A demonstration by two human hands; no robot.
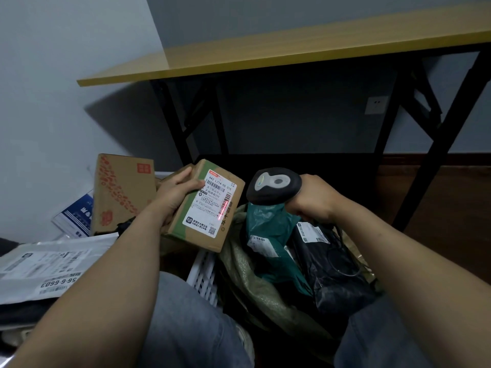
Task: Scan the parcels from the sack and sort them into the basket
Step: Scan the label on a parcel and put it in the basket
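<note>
My left hand point(174, 193) grips a small cardboard parcel point(204, 229) by its left edge, white shipping label facing up. A red scan line crosses the barcode on that label. My right hand point(313, 199) holds a black barcode scanner point(273, 185) by its handle, its head turned toward the parcel. Below the scanner lies the open olive-green sack point(252, 277) with a green poly bag point(265, 235) and a black poly bag point(334, 261) inside. The white plastic basket point(204, 274) sits left of the sack, holding several parcels.
A printed cardboard box point(122, 192) stands in the basket's far side, with a blue-and-white mailer point(77, 213) and grey poly mailers point(45, 264) to the left. A yellow-topped folding table point(292, 54) with black legs stands ahead. My knees in jeans fill the bottom.
</note>
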